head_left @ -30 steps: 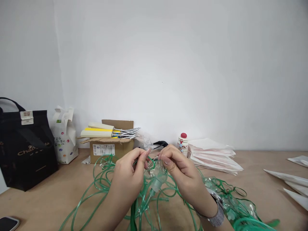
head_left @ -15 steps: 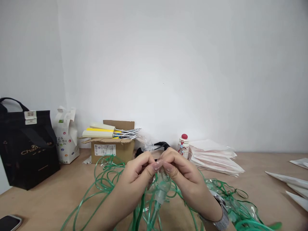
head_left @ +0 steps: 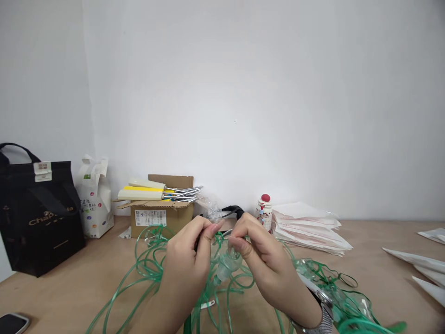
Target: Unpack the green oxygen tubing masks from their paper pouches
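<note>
A clear oxygen mask (head_left: pixel 227 265) with a translucent connector hangs tilted between my hands, above the table. My right hand (head_left: pixel 266 260) is closed, thumb and forefinger pinching the clear edge of the mask. Beside it, my left hand (head_left: pixel 189 257) is also closed, thumb against forefinger. A narrow green strap (head_left: pixel 219 238) shows at its fingertips, though the fingers hide part of the grip. Green tubing (head_left: pixel 142 266) lies in loose loops to the left and beneath the hands.
More masks with green straps (head_left: pixel 342 297) lie heaped at the right. Behind stand a cardboard box (head_left: pixel 181 218) of long-handled metal tools, a white bottle (head_left: pixel 264 214) with a red cap, and stacked paper packets (head_left: pixel 309 229). A black bag (head_left: pixel 38 218) and a phone (head_left: pixel 14 323) are at left.
My fingertips have moved apart, the left hand shifting left. The mask's connector has swung from pointing down to pointing down and left, and more of the mask shows between the hands.
</note>
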{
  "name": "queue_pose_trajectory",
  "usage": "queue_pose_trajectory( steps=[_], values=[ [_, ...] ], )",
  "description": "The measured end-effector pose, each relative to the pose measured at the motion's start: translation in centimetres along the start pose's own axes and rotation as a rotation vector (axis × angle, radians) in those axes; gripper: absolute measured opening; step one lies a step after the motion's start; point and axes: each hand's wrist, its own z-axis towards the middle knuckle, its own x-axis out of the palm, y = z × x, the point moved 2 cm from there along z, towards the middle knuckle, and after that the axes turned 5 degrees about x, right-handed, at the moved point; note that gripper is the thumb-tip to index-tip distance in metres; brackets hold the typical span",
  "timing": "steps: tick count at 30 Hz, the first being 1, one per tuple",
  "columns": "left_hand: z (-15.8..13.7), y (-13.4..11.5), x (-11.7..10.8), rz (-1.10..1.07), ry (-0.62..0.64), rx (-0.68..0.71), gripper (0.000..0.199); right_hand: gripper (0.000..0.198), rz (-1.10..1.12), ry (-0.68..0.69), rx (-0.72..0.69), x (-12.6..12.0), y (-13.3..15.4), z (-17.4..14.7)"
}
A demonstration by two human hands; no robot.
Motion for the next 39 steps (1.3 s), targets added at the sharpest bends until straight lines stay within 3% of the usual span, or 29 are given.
queue_pose_trajectory(
  steps=[3,9,12,17,22,28,30,39],
  values=[
    [-0.2,0.1,0.1,-0.080,0.000,-0.019,0.026,0.019,-0.001,-0.009,-0.006,-0.2,0.0,-0.1],
    [-0.2,-0.2,0.2,-0.383,0.330,-0.003,0.028,0.019,0.080,0.010,0.001,-0.6,0.0,-0.2],
    [-0.2,-0.5,0.0,-0.418,0.381,0.025,0.030,0.020,0.140,0.037,0.014,-0.6,-0.1,-0.1],
    [-0.2,-0.6,-0.3,-0.500,0.308,-0.035,0.032,0.020,0.196,0.043,0.054,-0.3,-0.1,-0.2],
    [0.0,-0.4,0.1,-0.625,0.297,-0.165,0.036,0.020,0.222,0.024,-0.007,-0.1,-0.1,-0.4],
    [0.2,0.1,0.2,-0.185,0.086,0.017,0.030,0.016,-0.013,-0.045,-0.098,0.7,-0.1,-0.3],
    [0.2,0.5,0.5,-0.143,0.045,-0.006,0.031,0.016,-0.086,-0.058,-0.121,1.0,-0.1,-0.3],
    [1.7,3.3,-0.9,-0.412,-0.030,-0.260,0.038,0.017,0.019,-0.062,-0.093,0.5,0.2,-0.6]
  ],
)
